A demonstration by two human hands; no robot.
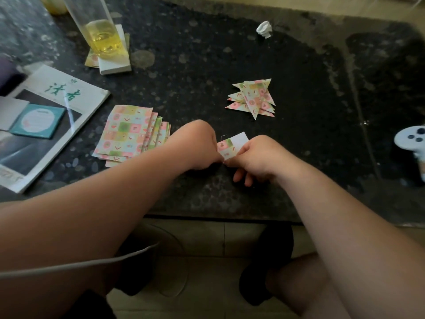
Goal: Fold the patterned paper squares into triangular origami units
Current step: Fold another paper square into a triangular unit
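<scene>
One magazine (57, 116) lies left of the stack of patterned squares (125, 132), with one teal booklet (38, 120) on it. Behind the stack, one glass (103, 40) of yellow liquid stands on a white block (115, 63). The stack itself is fanned on the dark table (195, 65); perhaps six or seven sheets, the edges being too blurred to count.

Just right of the stack, the left hand (197, 146) is curled tight and pinches one partly folded square (231, 146), white back showing. The right hand (259, 157) pinches its other edge, and its spare fingers curl loosely below.

Further right of the stack lie one pile of folded triangles (254, 97), one crumpled paper ball (264, 29) beyond it, and one white controller (411, 139) farthest right.
</scene>
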